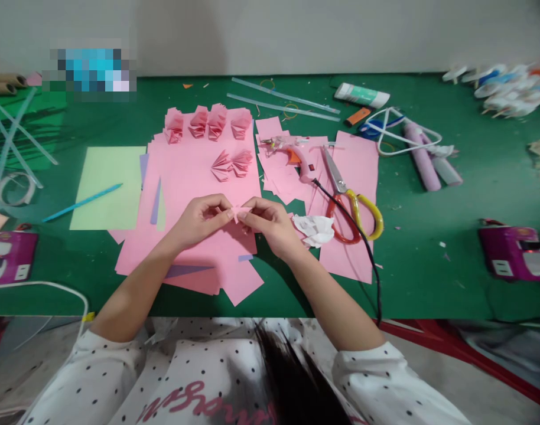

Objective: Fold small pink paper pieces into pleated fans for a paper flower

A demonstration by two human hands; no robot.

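Between my two hands is a small piece of pink paper, pinched at both sides. My left hand has thumb and forefinger closed on its left edge. On the other edge, my right hand grips it the same way; the fingers hide much of it. Beneath lies a stack of pink paper sheets. Several folded pink paper pieces stand along the stack's far edge, and a pair of fanned folded pieces sits just beyond my hands.
Right of the stack lie a pink glue gun with a black cord, scissors with red and yellow handles, and crumpled white tissue. Clear glue sticks lie at the back. A blue pen rests across pale green paper.
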